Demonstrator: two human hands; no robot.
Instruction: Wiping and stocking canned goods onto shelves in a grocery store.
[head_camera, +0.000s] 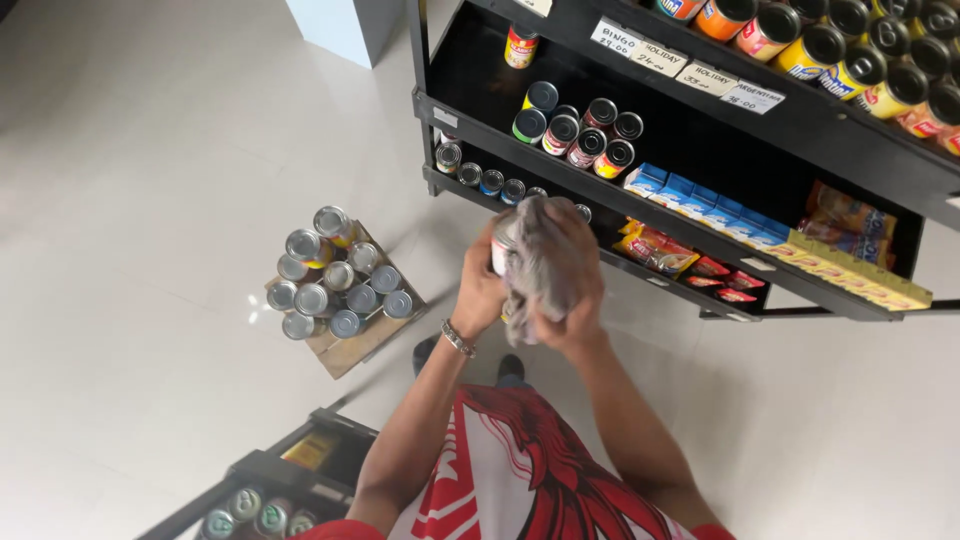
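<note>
My left hand (478, 290) grips a can (503, 245), of which only the pale end shows. A grey cloth (545, 258) is wrapped over the can, and my right hand (572, 300) presses the cloth against it. Both hands are raised in front of a black shelf unit (690, 215), level with its lower tiers. A metal bracelet sits on my left wrist.
Several cans stand on a flattened cardboard piece (352, 345) on the white tiled floor to the left. The shelves hold rows of cans (585, 135), blue boxes (700, 205) and snack packets (660, 250). A second black rack with cans (255, 505) is at the bottom left.
</note>
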